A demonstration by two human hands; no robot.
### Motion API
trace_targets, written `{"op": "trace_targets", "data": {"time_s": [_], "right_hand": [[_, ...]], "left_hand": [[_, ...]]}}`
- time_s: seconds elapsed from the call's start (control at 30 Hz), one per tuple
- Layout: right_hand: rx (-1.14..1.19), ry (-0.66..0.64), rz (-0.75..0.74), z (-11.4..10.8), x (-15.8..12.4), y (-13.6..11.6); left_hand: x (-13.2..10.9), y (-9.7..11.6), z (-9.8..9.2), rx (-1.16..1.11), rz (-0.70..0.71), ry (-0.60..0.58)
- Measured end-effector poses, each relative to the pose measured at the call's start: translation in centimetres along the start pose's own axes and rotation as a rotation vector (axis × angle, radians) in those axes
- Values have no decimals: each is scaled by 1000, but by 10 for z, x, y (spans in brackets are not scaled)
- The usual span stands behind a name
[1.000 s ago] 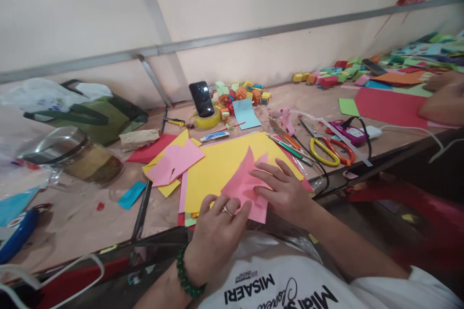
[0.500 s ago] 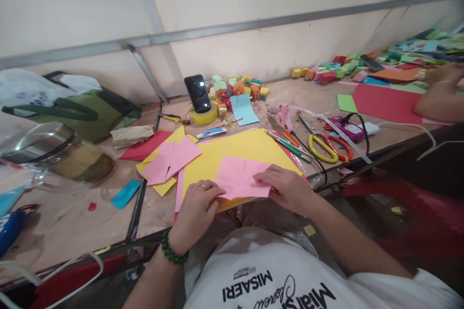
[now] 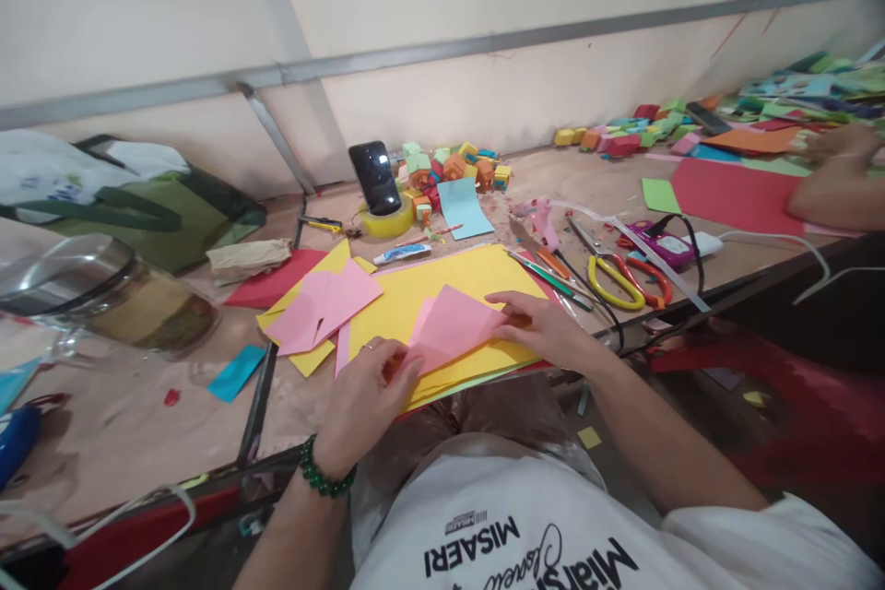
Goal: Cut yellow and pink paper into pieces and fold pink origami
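A pink sheet of paper (image 3: 453,330), folded over at a slant, lies on a stack of yellow paper (image 3: 477,269) in front of me. The thumb and fingers of my left hand (image 3: 370,395) are closed on its lower left corner. At its right corner, my right hand (image 3: 546,330) has the paper tip between thumb and forefinger. More pink paper (image 3: 328,304) with a small slit rests to the left on yellow pieces. A green bead bracelet (image 3: 324,472) circles my left wrist.
Scissors (image 3: 615,281), cutters and a pink glue gun (image 3: 540,221) lie to the right. Behind the stack are a phone (image 3: 375,177) and several coloured paper cubes (image 3: 453,168). A glass jar (image 3: 148,309) lies at left. Another person's hand (image 3: 840,152) is far right.
The pink paper went from lying nearly flat to folded over, its lower edge lifted up and away from me. My right hand moved slightly up and left with its corner.
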State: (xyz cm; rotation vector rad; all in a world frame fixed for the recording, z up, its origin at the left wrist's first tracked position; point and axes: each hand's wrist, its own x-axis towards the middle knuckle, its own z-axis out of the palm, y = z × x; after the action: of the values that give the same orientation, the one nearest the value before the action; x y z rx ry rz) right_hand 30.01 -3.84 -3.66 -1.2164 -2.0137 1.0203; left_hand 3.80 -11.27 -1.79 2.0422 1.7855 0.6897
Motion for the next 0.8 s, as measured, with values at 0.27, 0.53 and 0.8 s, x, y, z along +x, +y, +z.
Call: {"op": "trace_targets", "data": {"time_s": [0.27, 0.53, 0.8], "right_hand": [[-140, -17, -450, -1, -6, 16], [-196, -21, -354, 1, -21, 3], [-312, 83, -76, 5, -12, -2]], "left_hand": [[-18, 5, 4, 337, 420, 221], [-23, -4, 11, 377, 348, 183], [-1, -7, 5, 368, 42, 77]]}}
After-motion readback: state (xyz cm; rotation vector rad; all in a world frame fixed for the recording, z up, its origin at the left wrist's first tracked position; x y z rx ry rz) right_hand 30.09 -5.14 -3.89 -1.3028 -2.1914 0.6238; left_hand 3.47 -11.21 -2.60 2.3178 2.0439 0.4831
